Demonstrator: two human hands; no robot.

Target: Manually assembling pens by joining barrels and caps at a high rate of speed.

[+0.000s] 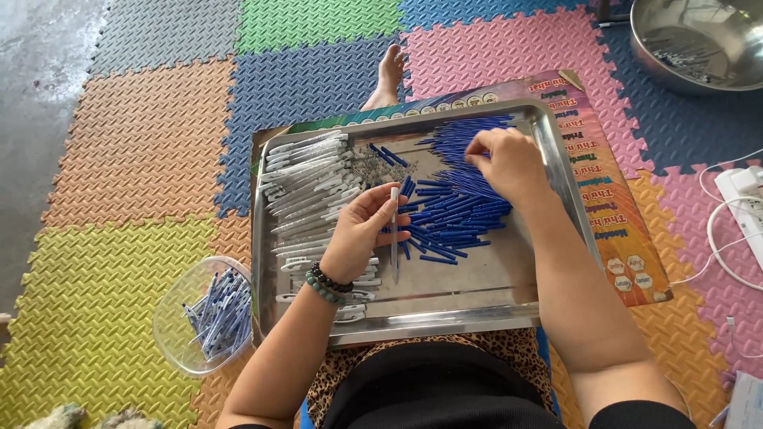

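Observation:
A steel tray [445, 314] rests across my lap. My left hand [362, 230], a beaded bracelet on its wrist, holds a thin white pen barrel [394, 234] upright over the tray's middle. My right hand [509, 163] reaches into a heap of blue pen parts [457, 210] at the tray's right and pinches one of them. White pen shells [310, 187] are stacked along the tray's left side. A small pile of tiny springs [372, 165] lies between the white and blue heaps.
A clear plastic bowl [208, 318] with finished pens stands left of the tray on the foam mats. A large steel bowl [699, 40] sits at the top right. A power strip with white cables [743, 199] lies on the right. A bare foot [388, 75] shows beyond the tray.

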